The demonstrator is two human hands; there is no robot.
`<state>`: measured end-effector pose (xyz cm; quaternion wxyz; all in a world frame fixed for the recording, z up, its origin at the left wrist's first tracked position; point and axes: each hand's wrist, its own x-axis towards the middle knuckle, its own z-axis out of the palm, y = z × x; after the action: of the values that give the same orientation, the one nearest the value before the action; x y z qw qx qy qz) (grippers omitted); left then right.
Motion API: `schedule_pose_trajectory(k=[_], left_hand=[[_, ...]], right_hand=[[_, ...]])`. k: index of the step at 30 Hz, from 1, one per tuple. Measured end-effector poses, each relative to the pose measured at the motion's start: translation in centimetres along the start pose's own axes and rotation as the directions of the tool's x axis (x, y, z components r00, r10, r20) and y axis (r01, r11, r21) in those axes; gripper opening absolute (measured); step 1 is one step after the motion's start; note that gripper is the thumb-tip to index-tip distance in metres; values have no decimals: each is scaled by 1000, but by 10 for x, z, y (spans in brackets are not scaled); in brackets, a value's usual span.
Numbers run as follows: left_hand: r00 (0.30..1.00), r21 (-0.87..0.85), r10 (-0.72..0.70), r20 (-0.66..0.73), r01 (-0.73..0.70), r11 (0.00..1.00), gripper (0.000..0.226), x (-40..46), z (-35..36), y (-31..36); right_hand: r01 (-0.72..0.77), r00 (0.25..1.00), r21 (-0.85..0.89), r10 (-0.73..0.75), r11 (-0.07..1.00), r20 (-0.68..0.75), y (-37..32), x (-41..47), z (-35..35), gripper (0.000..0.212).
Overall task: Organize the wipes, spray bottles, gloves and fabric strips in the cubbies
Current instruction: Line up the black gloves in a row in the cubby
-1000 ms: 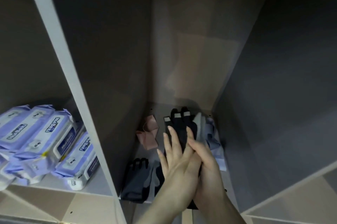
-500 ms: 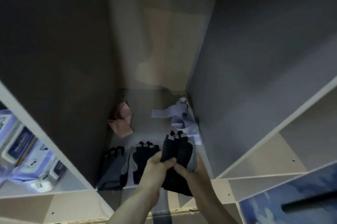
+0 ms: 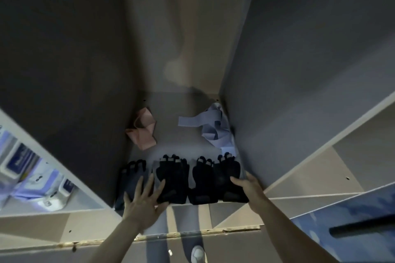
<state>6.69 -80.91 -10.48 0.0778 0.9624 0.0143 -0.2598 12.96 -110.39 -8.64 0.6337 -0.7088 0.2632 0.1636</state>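
Note:
Several dark fingerless gloves (image 3: 174,179) lie side by side along the front edge of the middle cubby. My left hand (image 3: 143,200) rests flat, fingers spread, on the leftmost gloves. My right hand (image 3: 249,186) touches the side of the rightmost glove (image 3: 226,175), fingers apart. Behind the gloves, a pink fabric strip (image 3: 142,131) lies crumpled at the back left. A pale blue fabric strip (image 3: 210,128) lies bunched at the back right. Packs of wipes (image 3: 34,179) sit in the cubby to the left. No spray bottles show.
Grey dividers (image 3: 288,130) wall the middle cubby on both sides. An open cubby (image 3: 333,168) lies to the right. Below the shelf front I see a cardboard edge (image 3: 171,236), my legs and a shoe (image 3: 198,255). A blue patterned surface (image 3: 352,211) sits at lower right.
A second ago both hands held a pair of gloves together deep in the cubby. The pair now lies flat at the right of the row, and my hands have parted to the row's ends.

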Motion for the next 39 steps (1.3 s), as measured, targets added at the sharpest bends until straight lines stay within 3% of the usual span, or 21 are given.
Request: schedule_pose_trajectory(k=[2, 4, 6, 8, 10, 11, 13, 14, 16, 19, 22, 29, 34, 36, 37, 39], left_hand=[[1000, -11, -1, -8, 0, 1000, 96, -1, 4, -2], [1000, -16, -11, -6, 11, 1000, 78, 0, 4, -3], [1000, -32, -6, -21, 5, 999, 65, 1, 3, -2], [1000, -27, -14, -1, 14, 1000, 64, 1, 2, -1], [1000, -27, -16, 5, 16, 1000, 64, 3, 2, -1], [1000, -24, -17, 4, 17, 1000, 65, 2, 2, -1], [1000, -9, -6, -12, 6, 1000, 71, 2, 1, -2], [1000, -10, 7, -25, -8, 1000, 81, 2, 1, -3], [995, 14, 64, -79, -63, 998, 104, 3, 3, -4], [996, 96, 54, -66, -47, 994, 77, 7, 15, -8], [995, 98, 62, -84, -54, 994, 64, 15, 33, -11], [990, 34, 131, -43, -129, 991, 121, 7, 9, -4], [991, 17, 123, -47, -122, 992, 124, 6, 7, -8], [993, 0, 115, -26, -115, 993, 125, 5, 4, -5], [994, 0, 113, -14, -113, 994, 125, 3, 1, -4], [993, 1, 119, -3, -119, 993, 121, 2, -2, -4]], right_hand=[[14, 999, -54, -16, 998, -28, 0, 1, 3, 33], [70, 995, -150, -80, 986, -64, -2, 0, 6, 29], [177, 965, -355, -233, 918, -123, 1, 1, 10, 44], [262, 902, -616, -415, 743, -117, 6, -4, 17, 67], [302, 797, -844, -604, 444, -32, 10, -11, 22, 81], [319, 756, -892, -654, 319, 37, 13, -13, 24, 80], [384, 733, -903, -659, 192, 172, 20, -14, 24, 58], [405, 742, -897, -637, 178, 208, 26, -13, 24, 48], [367, 814, -918, -531, 152, 238, 42, -9, 19, 48], [317, 856, -947, -446, 54, 261, 61, -3, 13, 57], [298, 870, -952, -430, 64, 243, 63, -4, 15, 57], [274, 903, -961, -357, 48, 240, 57, -3, 17, 61], [293, 882, -956, -391, 18, 263, 48, -3, 20, 94], [289, 917, -957, -300, 42, 263, 44, -5, 20, 99], [281, 933, -957, -254, 69, 256, 40, -8, 21, 94], [300, 899, -949, -360, 97, 248, 24, -10, 24, 74]])
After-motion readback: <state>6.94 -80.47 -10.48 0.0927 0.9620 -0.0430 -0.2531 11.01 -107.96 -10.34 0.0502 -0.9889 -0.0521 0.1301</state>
